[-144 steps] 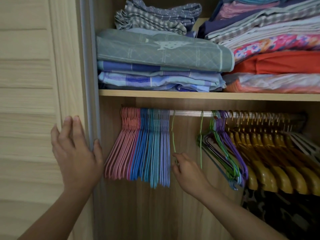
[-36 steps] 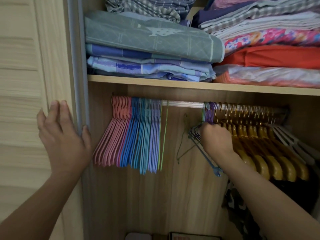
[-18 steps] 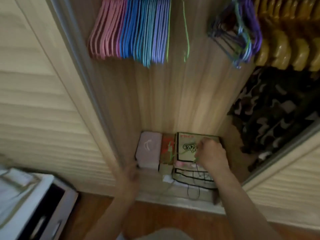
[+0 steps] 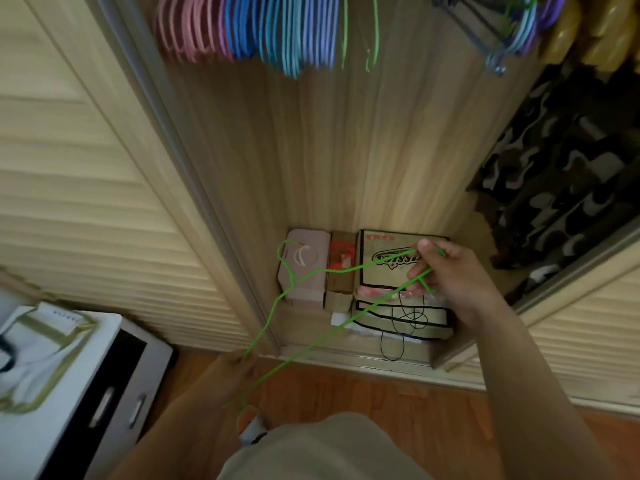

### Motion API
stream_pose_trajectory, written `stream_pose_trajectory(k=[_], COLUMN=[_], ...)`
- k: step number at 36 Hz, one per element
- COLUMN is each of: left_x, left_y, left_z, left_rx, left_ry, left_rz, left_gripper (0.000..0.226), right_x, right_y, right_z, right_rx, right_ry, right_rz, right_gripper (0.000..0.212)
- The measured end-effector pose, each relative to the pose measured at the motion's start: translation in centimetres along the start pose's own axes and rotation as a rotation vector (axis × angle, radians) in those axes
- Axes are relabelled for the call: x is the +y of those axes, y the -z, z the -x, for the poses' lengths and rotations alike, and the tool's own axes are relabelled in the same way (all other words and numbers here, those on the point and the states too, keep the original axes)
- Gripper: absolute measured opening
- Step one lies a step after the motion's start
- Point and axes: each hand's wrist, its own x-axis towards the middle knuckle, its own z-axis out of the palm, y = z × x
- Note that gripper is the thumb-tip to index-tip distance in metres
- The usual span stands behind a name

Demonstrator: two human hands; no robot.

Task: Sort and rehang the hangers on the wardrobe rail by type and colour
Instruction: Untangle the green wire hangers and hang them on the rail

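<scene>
Camera was tipped steeply down at the wardrobe floor when I logged this. I had both hands on one thin green wire hanger, held low in front of the open wardrobe, well below the hanging rows. My right hand was curled around one end of it, fingers pinching the wire where the shoulder and bottom bar meet. My left hand gripped the opposite end, fingers closed on the wire, though blur hid the exact hold. The hanger's hook lay over a pale pink box on the wardrobe floor, as seen from above.

Beside the pink box stood a narrow brown carton with an orange patch, then a stack of tan printed flat boxes with black edging and a loose black cord.

At the top edge hung a packed row of pink, blue and lilac thin hangers, two more green wire hangers just right of them, then a tangled mixed bunch and yellow-gold moulded hangers. A dark camouflage garment hung at right. A white drawer unit with a dark front stood on the wooden floor at lower left.
</scene>
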Motion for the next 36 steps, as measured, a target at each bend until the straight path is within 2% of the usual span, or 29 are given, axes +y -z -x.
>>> stream_pose_trajectory(k=[4,6,9,12,15,18,21,24,30,33,36], left_x=[0.1,0.6,1.9,4.6,7.2,9.7,12.0,14.0,15.1,15.2,15.4], left_y=[0.0,0.3,0.3,-0.7,-2.5,-3.7,-4.7,-5.4,-6.4,-7.0,-7.5], left_z=[0.5,1.2,1.7,1.6,1.3,1.8,2.5,3.7,4.4,4.3,4.3], left_rx=[-0.127,-0.176,-0.204,-0.218,-0.223,-0.246,-0.287,-0.353,-0.414,-0.398,-0.396], left_ry=[0.099,0.146,0.173,0.159,0.200,0.238,0.205,0.119,0.106,0.111,0.115], left_rz=[0.140,0.220,0.348,0.516,0.613,0.768,0.911,0.905,0.965,0.978,0.981], left_gripper=[0.045,0.040,0.038,0.029,0.032,0.023,0.022,0.031,0.038,0.041,0.042], right_x=[2.7,3.8,4.4,4.5,3.9,3.1,2.2,1.4,0.2,-0.5,-0.7], right_y=[-0.6,-1.0,-1.8,-2.6,-3.7,-5.1,-6.2,-6.8,-7.2,-6.7,-6.4], right_z=[-2.1,-2.7,-2.3,-1.6,-0.5,0.6,2.3,3.9,5.3,5.7,5.8], right_rx=[0.212,0.217,0.130,0.001,-0.179,-0.273,-0.347,-0.441,-0.491,-0.489,-0.495], right_ry=[-0.077,-0.100,-0.193,-0.236,-0.289,-0.253,-0.222,-0.218,-0.237,-0.233,-0.234], right_rz=[0.110,0.265,0.366,0.337,0.246,0.224,0.211,0.178,0.208,0.254,0.259], right_gripper=[0.019,0.020,0.041,0.034,0.021,0.015,0.020,0.031,0.045,0.045,0.035])
